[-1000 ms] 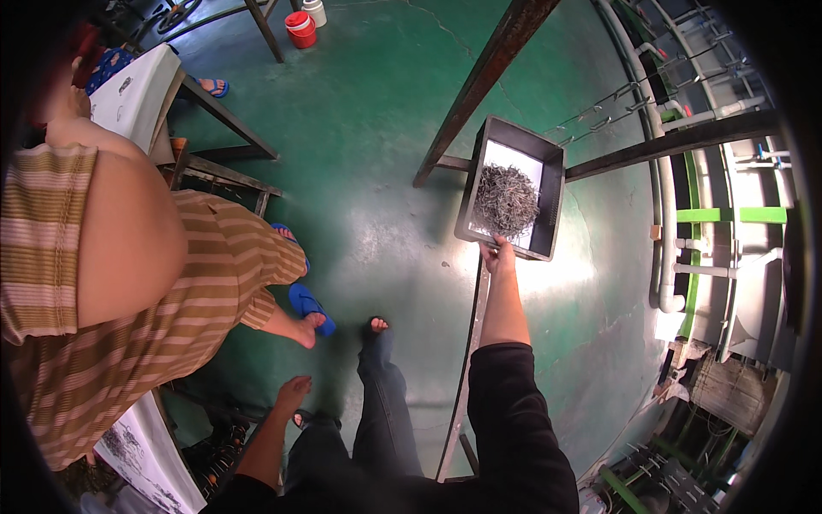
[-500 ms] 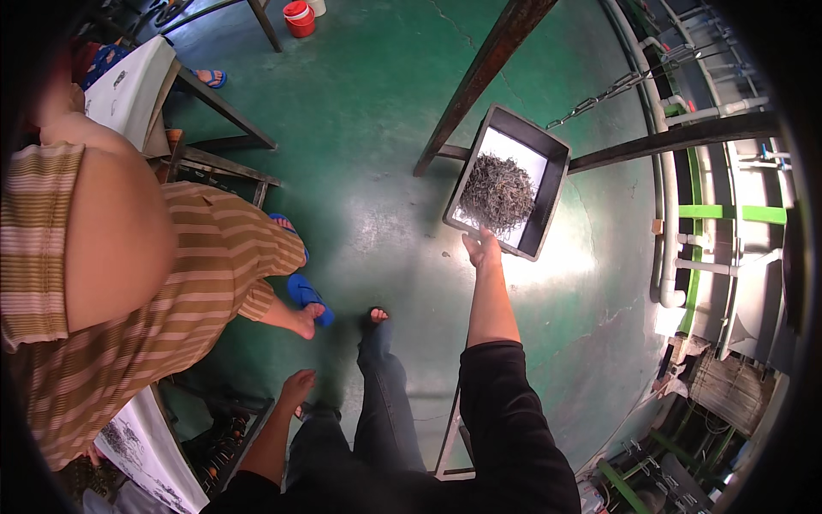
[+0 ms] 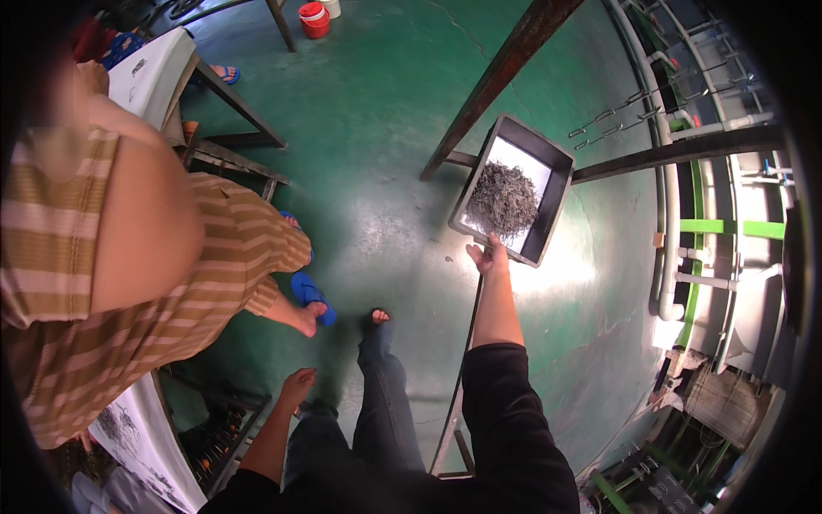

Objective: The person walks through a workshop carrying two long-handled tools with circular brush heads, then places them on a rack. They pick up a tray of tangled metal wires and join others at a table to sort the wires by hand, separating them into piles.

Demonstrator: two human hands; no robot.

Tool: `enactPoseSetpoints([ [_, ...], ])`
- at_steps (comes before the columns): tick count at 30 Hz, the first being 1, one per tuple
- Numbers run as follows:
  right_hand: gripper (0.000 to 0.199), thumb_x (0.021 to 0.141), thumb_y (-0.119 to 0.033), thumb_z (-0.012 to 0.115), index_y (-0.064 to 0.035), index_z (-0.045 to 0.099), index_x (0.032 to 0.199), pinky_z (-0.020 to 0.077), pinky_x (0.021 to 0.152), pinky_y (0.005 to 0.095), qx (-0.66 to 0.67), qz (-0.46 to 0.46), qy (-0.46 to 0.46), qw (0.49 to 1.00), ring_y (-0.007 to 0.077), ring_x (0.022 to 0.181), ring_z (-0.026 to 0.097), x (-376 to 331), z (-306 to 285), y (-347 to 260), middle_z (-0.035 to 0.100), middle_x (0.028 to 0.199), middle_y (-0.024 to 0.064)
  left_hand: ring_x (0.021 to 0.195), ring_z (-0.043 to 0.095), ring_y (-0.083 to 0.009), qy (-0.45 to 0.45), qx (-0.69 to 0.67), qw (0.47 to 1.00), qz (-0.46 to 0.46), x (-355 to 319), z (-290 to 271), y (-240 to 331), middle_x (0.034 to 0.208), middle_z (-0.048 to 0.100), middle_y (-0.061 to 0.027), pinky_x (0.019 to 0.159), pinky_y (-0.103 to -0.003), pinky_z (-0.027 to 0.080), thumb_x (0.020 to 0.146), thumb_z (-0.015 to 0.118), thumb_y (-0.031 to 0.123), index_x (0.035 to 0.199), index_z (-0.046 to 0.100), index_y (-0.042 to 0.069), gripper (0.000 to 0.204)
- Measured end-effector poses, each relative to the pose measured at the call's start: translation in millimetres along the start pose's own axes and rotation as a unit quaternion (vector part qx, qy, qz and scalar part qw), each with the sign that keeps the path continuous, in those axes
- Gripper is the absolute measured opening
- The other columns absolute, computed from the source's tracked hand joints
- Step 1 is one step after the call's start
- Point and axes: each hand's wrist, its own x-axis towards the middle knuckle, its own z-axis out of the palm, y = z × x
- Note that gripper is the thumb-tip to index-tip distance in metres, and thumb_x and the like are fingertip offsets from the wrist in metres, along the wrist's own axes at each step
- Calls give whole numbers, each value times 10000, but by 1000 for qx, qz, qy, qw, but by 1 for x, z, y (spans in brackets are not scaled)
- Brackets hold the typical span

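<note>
Touching the near edge of a dark bin, the right hand sticks its thumb out; I can't tell if it grips. Thin gray bits sit heaped inside. The left hand hangs low, its hold unclear.

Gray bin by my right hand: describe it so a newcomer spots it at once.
Against the green floor, look right of centre, between two dark bars. At your right hand is a rectangular dark gray bin. Unlike the round red bucket, it holds a tangled heap of dark wiry pieces on a white lining.
</note>
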Motion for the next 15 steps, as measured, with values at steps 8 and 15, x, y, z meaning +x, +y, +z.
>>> enactPoseSetpoints([
  [8, 682, 850, -282, 605, -54, 221, 1366, 473, 817, 617, -56, 125, -20, 990, 454, 1035, 528, -70, -55, 36, 421, 1210, 225, 921, 618, -172, -6, -33, 993, 113, -37, 0, -27, 1035, 640, -121, 819, -279, 467, 866, 555, 153, 1147, 575, 33, 307],
  [15, 330, 851, -168, 522, 9, 546, 1128, 537, 662, 443, -580, 81, -106, 804, 294, 811, 614, -196, -86, 154, 591, 961, 148, 1034, 581, -210, 25, 152, 970, 187, -105, -24, -14, 1100, 621, -106, 876, -315, 448, 882, 538, 243, 1156, 565, 63, 329],
])
